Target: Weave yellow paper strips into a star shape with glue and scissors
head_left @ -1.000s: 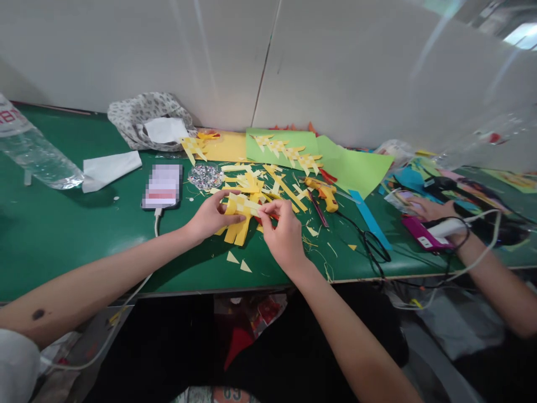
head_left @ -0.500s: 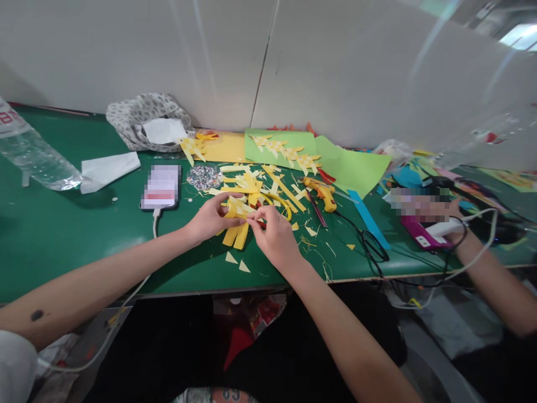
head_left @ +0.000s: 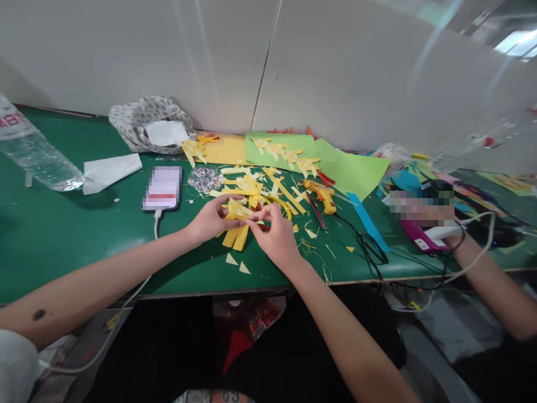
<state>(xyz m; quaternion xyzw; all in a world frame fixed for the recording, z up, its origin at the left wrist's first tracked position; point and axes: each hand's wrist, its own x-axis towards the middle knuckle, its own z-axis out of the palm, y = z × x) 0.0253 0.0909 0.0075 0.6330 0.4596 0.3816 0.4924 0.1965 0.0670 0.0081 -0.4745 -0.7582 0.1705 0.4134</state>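
Observation:
Between my hands is a woven piece of yellow paper strips [head_left: 235, 209], pale and darker yellow. My left hand [head_left: 213, 217] grips its left side, thumb and fingers closed round it. From the right, my right hand [head_left: 272, 232] pinches the piece's edge with thumb and fingertips. Loose yellow paper strips [head_left: 237, 238] lie under and behind my hands. Two pale paper triangles [head_left: 231, 258] rest on the green table [head_left: 180, 274] in front. Yellow-handled scissors [head_left: 287, 208] lie partly hidden behind my right hand. Finished-looking woven paper fish [head_left: 277, 150] lie on green paper at the back.
A yellow glue gun [head_left: 324, 196] with a black cord and a blue strip [head_left: 369, 224] lie to the right. A dish of beads [head_left: 205, 179], a charging phone [head_left: 163, 189] and a water bottle [head_left: 39, 154] stand left. At far right, another person's arm [head_left: 486, 268] reaches over the table.
My right hand's fingers have shifted very slightly at the edge of the woven piece. Both hands keep their hold, and the camera view has moved a little.

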